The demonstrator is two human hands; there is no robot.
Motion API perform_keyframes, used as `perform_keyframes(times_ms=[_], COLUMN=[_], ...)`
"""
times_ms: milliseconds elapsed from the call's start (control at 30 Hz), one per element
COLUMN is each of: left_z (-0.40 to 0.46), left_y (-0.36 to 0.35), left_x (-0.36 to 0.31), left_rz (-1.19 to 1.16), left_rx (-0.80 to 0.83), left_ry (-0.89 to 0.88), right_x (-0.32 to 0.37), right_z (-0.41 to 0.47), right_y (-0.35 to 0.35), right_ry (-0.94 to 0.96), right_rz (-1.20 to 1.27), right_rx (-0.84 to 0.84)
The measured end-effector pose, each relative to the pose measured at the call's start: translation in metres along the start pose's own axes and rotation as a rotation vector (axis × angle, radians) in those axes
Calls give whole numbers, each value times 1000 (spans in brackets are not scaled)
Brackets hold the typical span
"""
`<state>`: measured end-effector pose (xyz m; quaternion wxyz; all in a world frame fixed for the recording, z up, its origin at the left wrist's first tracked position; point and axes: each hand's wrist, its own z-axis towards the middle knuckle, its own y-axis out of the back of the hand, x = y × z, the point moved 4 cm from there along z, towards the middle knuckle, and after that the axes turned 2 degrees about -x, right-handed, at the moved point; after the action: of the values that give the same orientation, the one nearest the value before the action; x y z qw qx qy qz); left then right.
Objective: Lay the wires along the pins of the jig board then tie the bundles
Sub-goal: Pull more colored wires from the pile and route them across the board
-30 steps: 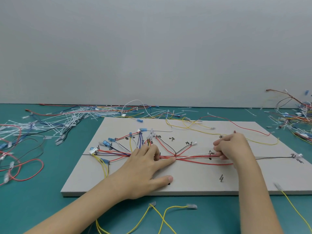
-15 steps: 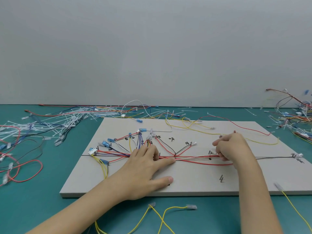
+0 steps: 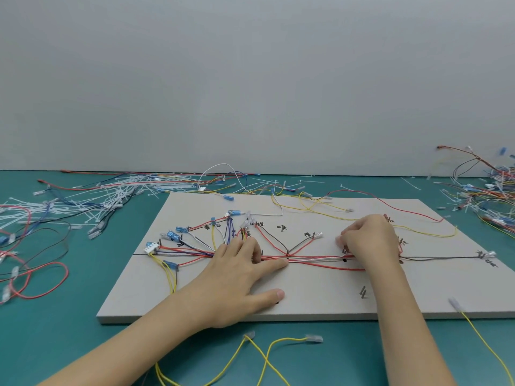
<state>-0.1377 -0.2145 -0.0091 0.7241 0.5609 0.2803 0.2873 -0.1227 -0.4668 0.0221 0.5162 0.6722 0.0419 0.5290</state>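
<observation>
wire bundle (image 3: 315, 259) runs left-right across board (image 3: 320, 291) | left hand (image 3: 237, 274) flat, pressing it | right hand (image 3: 370, 240) pinching it

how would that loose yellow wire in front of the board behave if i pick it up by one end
Probably floppy: the yellow wire lies in loose curves on the table. Likely light, being thin with small clear terminals. It crosses itself near the table edge, so it may snag when lifted.
</observation>
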Motion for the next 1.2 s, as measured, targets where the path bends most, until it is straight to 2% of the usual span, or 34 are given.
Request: perform_keyframes(times_ms=[233,433,700,933,1200], left_z=[-1,-1,-1,-2,-2], left_y=[1,2,2,1,2], left_x=[-1,-1,-1,-2,-1], left_rz=[-5,8,7,3,4], left_rx=[-6,-4,-4,2,4], left_ry=[1,4,8,10,16], right_x=[8,4,5,-2,6], right_z=[-4,-5,-9,-7,-9], right_y=[-4,4,7,6,6], right_ry=[117,93,124,90,248], right_rz=[10,89,69,205,63], right_rx=[67,62,114,155,186])
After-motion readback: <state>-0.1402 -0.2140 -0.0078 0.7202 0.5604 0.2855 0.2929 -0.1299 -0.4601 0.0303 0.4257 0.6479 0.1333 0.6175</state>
